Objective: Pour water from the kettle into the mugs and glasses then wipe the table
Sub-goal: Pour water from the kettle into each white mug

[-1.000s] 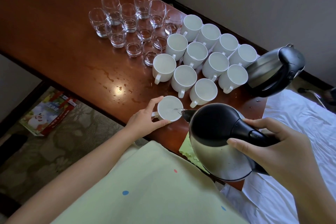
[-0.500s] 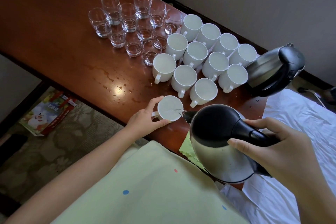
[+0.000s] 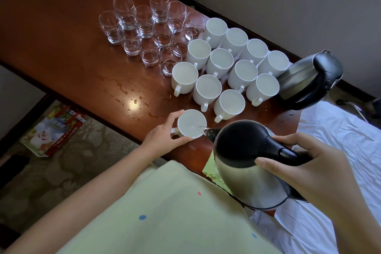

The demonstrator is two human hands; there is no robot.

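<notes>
Right hand [image 3: 309,171], lower right of frame: fingers wrapped around the black handle of the kettle [image 3: 247,171]. Kettle is tilted, spout toward the left, thin stream of water [image 3: 203,129] running into the near mug [image 3: 191,123].

Left hand [image 3: 165,134], lower centre: thumb and fingers curled round the near mug's side, steadying it on the tabletop [image 3: 61,47]. This mug stands apart from the rest, near the tabletop's front edge.

Counts:
- Mugs: 11 white in total. 10 in a tight block [image 3: 228,64] at centre right, plus the near mug.
- Glasses [image 3: 148,29]: about 12 clear ones clustered at upper centre, touching the mug block's left side. Overlap makes the exact count uncertain. Several show water at the bottom.
- Kettles: 2. The second kettle [image 3: 309,80] sits at the right edge of the tabletop, just beside the mug block, steel body with black lid and handle.

Spilled droplets [image 3: 132,97] spread over the tabletop left of the near mug.

Green cloth [image 3: 212,169] lies on the tabletop's front edge, partly under the tilted kettle.

White sheet [image 3: 340,130] at right. Colourful box [image 3: 53,132] on the floor, lower left.
</notes>
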